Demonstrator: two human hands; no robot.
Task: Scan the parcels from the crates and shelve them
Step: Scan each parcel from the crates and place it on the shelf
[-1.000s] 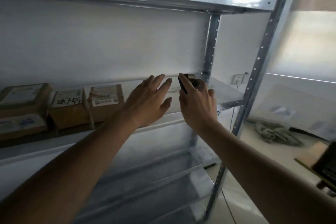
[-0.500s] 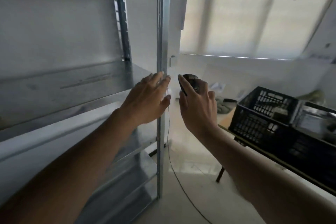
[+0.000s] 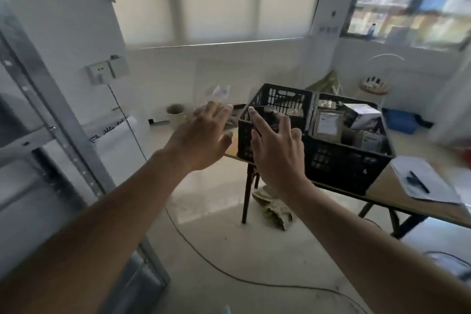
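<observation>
Pale tiled floor (image 3: 229, 245) underfoot, a dark cable (image 3: 204, 260) trailing across it. Metal shelf upright (image 3: 58, 132) close at left edge.

Both bare forearms stretched forward at mid-height. Left hand (image 3: 201, 137) released, fingers spread and straight, gripping nothing. Right hand (image 3: 277, 150) beside it, index finger extended, the others loosely bent; a dark scanner (image 3: 267, 115) showing past the fingers, apparently held against the palm, though grip mostly hidden behind the hand.

Just beyond the hands: wooden desk (image 3: 382, 186) on black legs, carrying two black crates side by side. Left crate (image 3: 275, 99) partly hidden by right hand, contents unclear. Right crate (image 3: 349, 158) holding parcels (image 3: 328, 125), brown and white packages standing and leaning inside. Papers (image 3: 433, 188) with a dark pen (image 3: 418, 181) lying on desk, right of the crates. Crumpled wrapping (image 3: 272, 209) on floor under desk.

Farther back: white bucket (image 3: 175, 112) by the wall, wall socket (image 3: 99, 74) above and left of it, blue container (image 3: 400, 122) at right. Drawn roller blinds (image 3: 216, 0) across the back window; uncovered window (image 3: 413, 0) at upper right, blurred.
</observation>
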